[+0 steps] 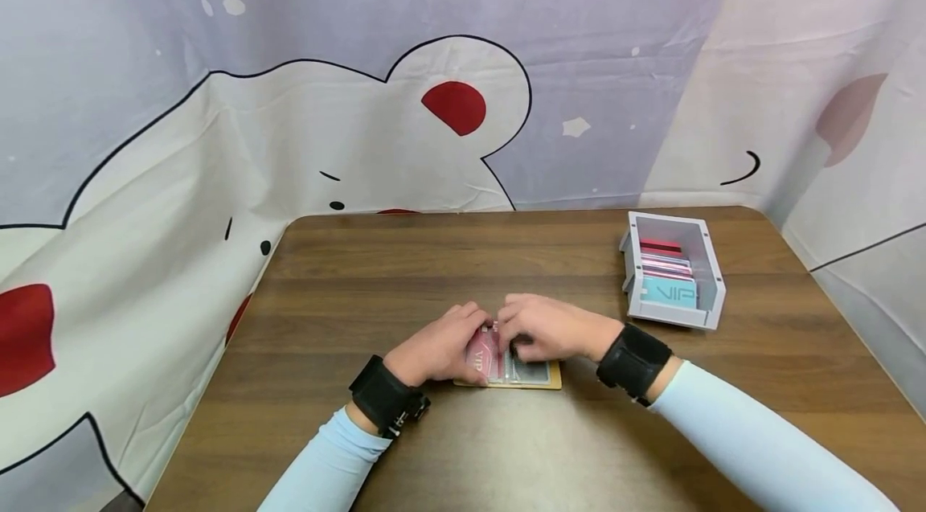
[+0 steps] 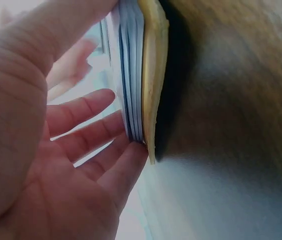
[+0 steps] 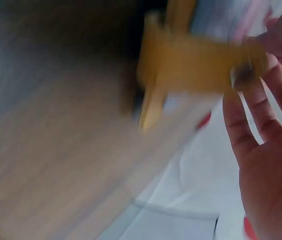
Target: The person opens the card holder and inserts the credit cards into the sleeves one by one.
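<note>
A yellow card holder [image 1: 555,375] lies opened on the table, a pink VIP card [image 1: 481,354] in a clear sleeve on its left and a grey sleeve [image 1: 534,372] on its right. My left hand [image 1: 443,345] grips the left side, thumb at the near edge and fingers at the far one. Stacked sleeve edges [image 2: 132,70] show above the yellow cover [image 2: 154,75] in the left wrist view. Over the middle, my right hand [image 1: 553,327] pinches the holder's yellow strap [image 3: 195,62], which bears a round snap [image 3: 243,75]. That view is blurred.
A grey bin [image 1: 712,287] with several upright cards, a blue one [image 1: 669,292] in front, stands at the right on the wooden table [image 1: 405,263]. Patterned cloth [image 1: 600,54] hangs behind the table and along its sides.
</note>
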A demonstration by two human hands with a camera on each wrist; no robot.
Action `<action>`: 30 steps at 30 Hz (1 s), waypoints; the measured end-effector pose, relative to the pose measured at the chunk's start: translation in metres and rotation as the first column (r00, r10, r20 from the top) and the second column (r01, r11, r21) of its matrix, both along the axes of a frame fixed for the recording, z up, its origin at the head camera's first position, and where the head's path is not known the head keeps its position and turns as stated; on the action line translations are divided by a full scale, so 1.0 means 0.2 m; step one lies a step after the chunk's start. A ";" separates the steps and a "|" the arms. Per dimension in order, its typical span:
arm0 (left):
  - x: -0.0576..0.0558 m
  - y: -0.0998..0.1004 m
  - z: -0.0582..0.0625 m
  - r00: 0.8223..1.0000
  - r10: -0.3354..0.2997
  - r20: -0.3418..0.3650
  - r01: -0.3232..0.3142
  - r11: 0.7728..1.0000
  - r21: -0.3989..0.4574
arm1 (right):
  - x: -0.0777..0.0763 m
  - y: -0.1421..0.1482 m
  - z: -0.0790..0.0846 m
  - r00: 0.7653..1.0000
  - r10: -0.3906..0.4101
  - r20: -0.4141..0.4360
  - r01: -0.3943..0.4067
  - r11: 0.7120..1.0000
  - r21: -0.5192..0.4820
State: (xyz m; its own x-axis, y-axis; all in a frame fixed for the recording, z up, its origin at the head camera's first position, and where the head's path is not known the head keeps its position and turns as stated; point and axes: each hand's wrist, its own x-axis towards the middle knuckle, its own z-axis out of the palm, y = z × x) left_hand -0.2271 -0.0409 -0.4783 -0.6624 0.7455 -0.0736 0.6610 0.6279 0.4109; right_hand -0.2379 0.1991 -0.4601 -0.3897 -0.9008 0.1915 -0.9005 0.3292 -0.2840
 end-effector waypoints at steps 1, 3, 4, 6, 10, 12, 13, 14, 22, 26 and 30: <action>0.00 0.00 0.00 1.000 0.006 0.002 -0.006 1.000 -0.005 | -0.01 0.03 0.01 0.998 -0.052 0.020 0.052 0.999 0.000; 0.00 0.01 0.00 1.000 0.019 0.015 -0.019 1.000 -0.019 | -0.02 0.13 0.04 0.981 -0.193 0.038 0.193 0.981 0.007; 0.00 0.01 0.00 0.999 0.028 0.025 -0.027 0.999 -0.023 | -0.03 0.18 0.06 0.962 -0.270 0.026 0.270 0.963 0.001; 0.00 0.01 0.00 0.998 0.045 0.053 -0.043 0.999 -0.027 | -0.06 0.30 0.08 0.907 -0.421 -0.009 0.420 0.906 -0.047; -0.01 0.01 -0.01 0.994 0.064 0.094 -0.063 0.998 -0.014 | -0.12 0.55 0.13 0.712 -0.701 -0.046 0.667 0.695 -0.269; -0.01 0.00 -0.01 0.993 0.063 0.099 -0.062 0.998 -0.009 | -0.13 0.67 0.15 0.613 -0.790 -0.016 0.747 0.586 -0.314; -0.01 0.00 -0.01 0.993 0.061 0.099 -0.060 0.998 -0.007 | -0.14 0.72 0.16 0.578 -0.816 -0.006 0.777 0.554 -0.299; -0.01 0.00 -0.01 0.993 0.058 0.098 -0.058 0.998 -0.005 | -0.14 0.77 0.17 0.553 -0.833 0.010 0.805 0.532 -0.261; 0.00 -0.01 -0.02 0.993 0.062 0.098 -0.062 0.998 -0.004 | -0.19 0.94 0.19 0.699 -0.709 0.092 0.680 0.699 0.221; 0.00 -0.01 -0.03 0.992 0.071 0.101 -0.072 0.997 0.007 | -0.22 0.94 0.16 0.723 -0.675 0.146 0.613 0.725 0.315; 0.00 -0.01 -0.03 0.992 0.070 0.103 -0.071 0.997 0.014 | -0.22 0.96 0.15 0.708 -0.685 0.175 0.612 0.718 0.333</action>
State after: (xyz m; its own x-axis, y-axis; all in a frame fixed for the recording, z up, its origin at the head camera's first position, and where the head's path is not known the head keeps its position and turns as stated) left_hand -0.2266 -0.0432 -0.4842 -0.7031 0.6989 -0.1311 0.5692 0.6637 0.4853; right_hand -0.2829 0.3905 -0.4299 -0.8946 -0.4043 -0.1903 -0.3356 0.8891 -0.3112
